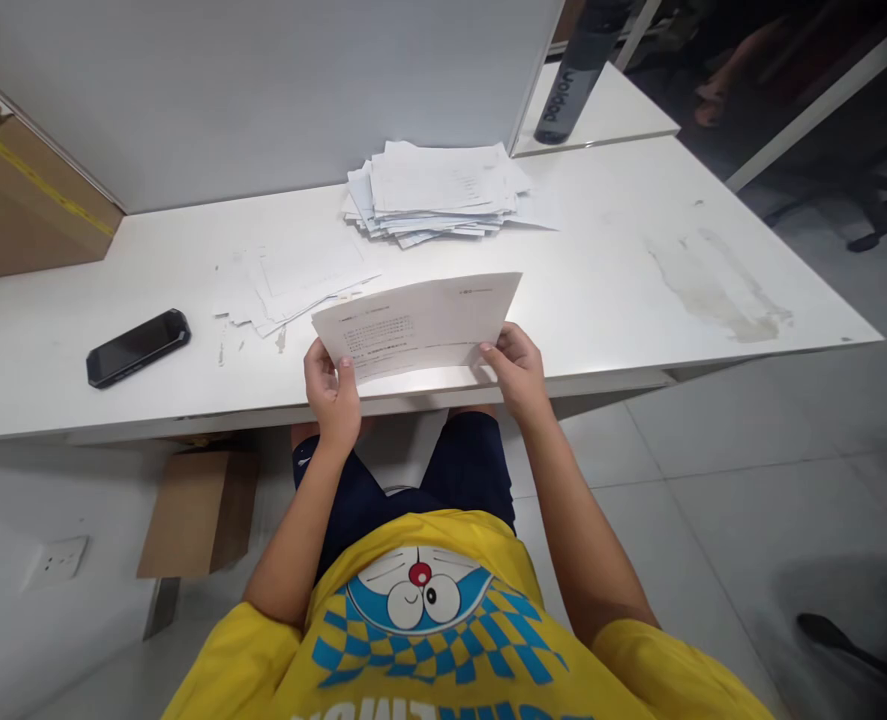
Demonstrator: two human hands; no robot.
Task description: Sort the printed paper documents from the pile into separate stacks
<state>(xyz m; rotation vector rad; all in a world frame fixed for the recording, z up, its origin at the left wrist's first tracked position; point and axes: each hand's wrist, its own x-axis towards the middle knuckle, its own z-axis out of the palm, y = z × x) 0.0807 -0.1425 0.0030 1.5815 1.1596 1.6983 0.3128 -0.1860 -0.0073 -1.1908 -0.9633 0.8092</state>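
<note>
I hold a white printed sheet of paper (420,320) above the front edge of the white table (600,300). My left hand (332,390) pinches its lower left corner with the thumb on top. My right hand (516,368) grips the lower right edge. The sheet is tilted up toward me, with lines of text on its left half. Behind it, an untidy stack of papers (435,190) lies near the back of the table. A few loose sheets and torn scraps (293,285) lie to the left of the held sheet.
A black phone (138,346) lies on the table's left part. A cardboard box (27,195) stands at the far left against the grey partition. A dark bottle (574,75) stands at the back right. A stain (713,290) marks the right side. Another cardboard piece (192,510) sits under the table.
</note>
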